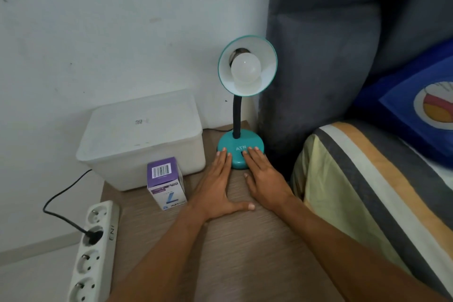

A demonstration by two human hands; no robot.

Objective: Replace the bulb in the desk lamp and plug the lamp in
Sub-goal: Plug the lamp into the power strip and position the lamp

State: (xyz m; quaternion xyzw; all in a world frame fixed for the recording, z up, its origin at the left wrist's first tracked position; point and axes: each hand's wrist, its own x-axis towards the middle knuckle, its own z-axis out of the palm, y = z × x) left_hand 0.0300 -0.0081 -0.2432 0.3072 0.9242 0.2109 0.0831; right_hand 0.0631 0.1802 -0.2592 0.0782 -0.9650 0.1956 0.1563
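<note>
Head view: "ATN" on lamp base.

— So where are we? Looks like a bedroom in a home to me.

— Agreed. Just right of the hands you've got a bed with a striped cover, and a padded grey headboard rising behind it.

— And a blue pillow with a cartoon print up in the far right corner.

— The hands lie flat on a small wooden bedside table, fingertips on the base of a teal desk lamp.

— Left of them, a white lidded box against a plain painted wall.

— And further left, a power strip with a black plug in it. Very domestic.
</note>
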